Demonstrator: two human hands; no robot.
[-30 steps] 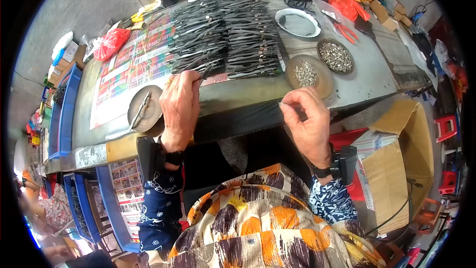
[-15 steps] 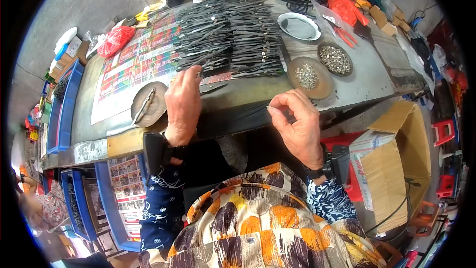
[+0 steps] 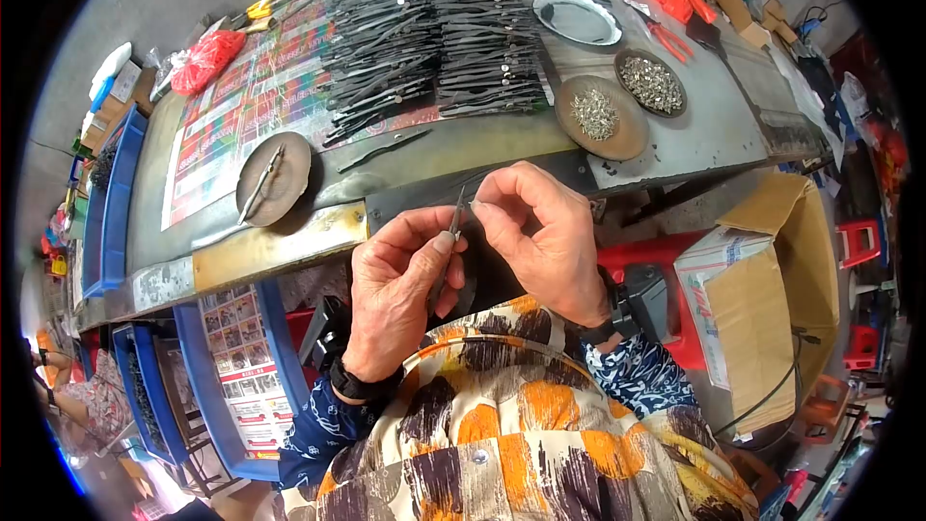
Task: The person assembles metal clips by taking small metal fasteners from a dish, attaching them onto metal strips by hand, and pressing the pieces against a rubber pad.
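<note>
- Dark, tapered strip [image 3: 457, 219] at workbench's [image 3: 502, 135] near edge, pinched between thumb and curled fingers of left hand [image 3: 394, 275].
- Right hand [image 3: 540, 241] curled beside it, fingertips close; contents too small to tell.
- Possible drop below workbench from loosened pinch.

2 piles of strips [image 3: 386, 48] on the table [image 3: 482, 140], 2 bowls [image 3: 627, 143] to their right, dish [image 3: 292, 183] front left
</note>
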